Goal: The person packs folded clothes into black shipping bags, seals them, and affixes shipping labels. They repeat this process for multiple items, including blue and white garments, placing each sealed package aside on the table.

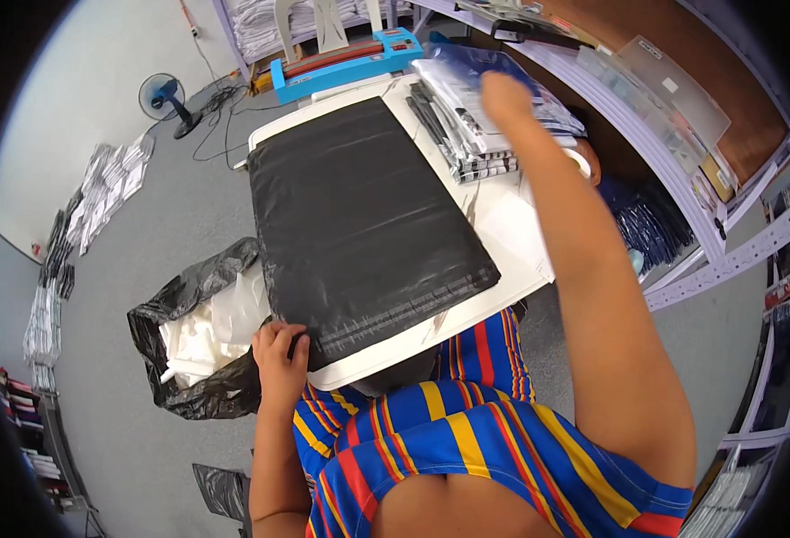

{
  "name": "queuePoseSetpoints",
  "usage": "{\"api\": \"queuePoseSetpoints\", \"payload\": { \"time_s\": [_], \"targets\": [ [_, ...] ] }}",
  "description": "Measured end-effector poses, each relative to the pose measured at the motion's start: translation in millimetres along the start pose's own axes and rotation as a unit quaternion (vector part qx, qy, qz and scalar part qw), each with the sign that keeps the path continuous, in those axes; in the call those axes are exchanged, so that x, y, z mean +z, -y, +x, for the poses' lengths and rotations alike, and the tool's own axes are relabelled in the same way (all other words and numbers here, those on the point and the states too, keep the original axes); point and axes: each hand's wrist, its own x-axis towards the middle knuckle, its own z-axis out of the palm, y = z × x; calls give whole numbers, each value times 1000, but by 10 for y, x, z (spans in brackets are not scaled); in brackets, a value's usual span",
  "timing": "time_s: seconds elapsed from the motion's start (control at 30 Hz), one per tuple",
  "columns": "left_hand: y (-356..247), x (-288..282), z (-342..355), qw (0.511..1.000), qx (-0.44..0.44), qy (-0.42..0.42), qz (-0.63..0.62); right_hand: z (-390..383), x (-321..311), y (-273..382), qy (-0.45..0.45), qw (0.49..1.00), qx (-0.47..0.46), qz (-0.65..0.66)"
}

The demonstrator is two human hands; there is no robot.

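A thick, flat stack of black plastic bags covers much of the white table. My left hand rests at the stack's near left corner, its thumb and fingers apart. At the table's far right, my right arm reaches over a pile of clear-wrapped packages. My right hand is at a dark blue plastic package on top of that pile. The right fingers are blurred and turned away, so I cannot see whether they grip it.
A blue heat sealer machine stands behind the table. On the left floor sit an open black bag of white scraps, a fan with loose cables, and rows of wrapped packages. Lilac metal shelving borders the right side.
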Motion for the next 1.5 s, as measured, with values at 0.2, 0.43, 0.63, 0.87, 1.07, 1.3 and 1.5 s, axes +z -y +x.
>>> {"api": "queuePoseSetpoints", "payload": {
  "time_s": [0.2,0.43,0.63,0.87,1.07,1.3,1.5],
  "targets": [
    [116,103,-207,999,-15,-39,-26,-72,-1156,-1280,-309,943,-3,122],
    [4,219,-131,993,33,-110,-17,-1423,-1591,-533,-272,899,-33,342],
    [28,230,-86,996,28,-53,70,-2116,-1251,-158,-227,849,-50,475],
    [15,44,108,990,-69,56,106,-2866,-1395,396,-53,761,-528,373],
    [-236,-219,54,980,-122,86,-132,-3101,-1051,480,-37,696,-546,464],
    [-117,-261,57,886,-208,63,-411,-2941,-871,77,-62,800,-475,361],
    [-420,-306,-149,987,10,-6,-161,-3146,-1195,153,29,877,-411,249]
  ]
}}
